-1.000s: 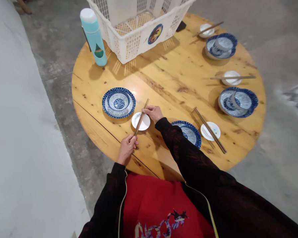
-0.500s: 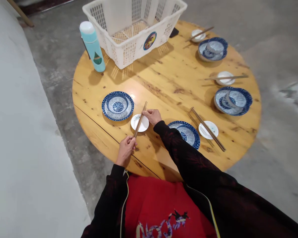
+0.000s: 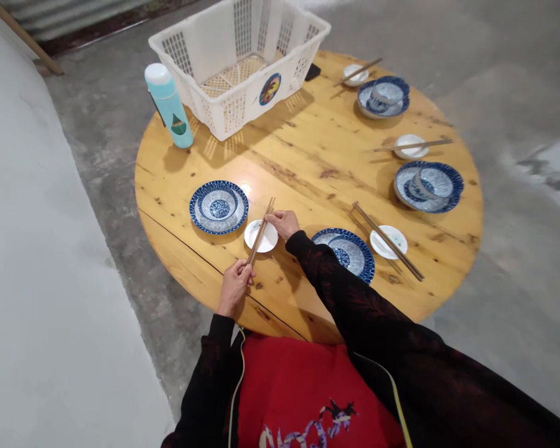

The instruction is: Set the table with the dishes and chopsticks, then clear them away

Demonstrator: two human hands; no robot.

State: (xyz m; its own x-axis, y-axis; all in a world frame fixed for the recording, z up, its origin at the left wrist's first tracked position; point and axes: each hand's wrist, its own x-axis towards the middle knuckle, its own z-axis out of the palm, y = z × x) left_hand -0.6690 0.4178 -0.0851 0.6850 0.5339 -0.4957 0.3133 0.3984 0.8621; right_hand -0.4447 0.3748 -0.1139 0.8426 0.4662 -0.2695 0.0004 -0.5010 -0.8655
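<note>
Your left hand [image 3: 236,287] pinches the near end of a pair of chopsticks [image 3: 262,225], fingers clamped together on the slim brown sticks. Your right hand [image 3: 284,223] lies curled beside the pair's far part, fingers drawn together against it; whether they grip the sticks or only touch them cannot be told.

The chopsticks are thin, straight and dark wood-toned. They lie across a small round white saucer [image 3: 269,241], glossy and shallow, which sits near your edge of the counter [image 3: 308,149]. Their long axis runs on a diagonal, from your left hand up and to the right, and the far ends point away from you and stand slightly parted.

The counter is a round top of pale yellow knotty wood with a lacquered shine and a dark seam across its near left part. Just left of the saucer is a blue-and-white patterned plate [image 3: 200,214] carrying a matching bowl [image 3: 219,204]. A second patterned plate [image 3: 354,255] shows past your right sleeve [image 3: 336,292], which is dark fabric. At the far side stand a white plastic lattice basket [image 3: 224,118] and a teal cylindrical bottle [image 3: 168,106] with a white cap.
</note>
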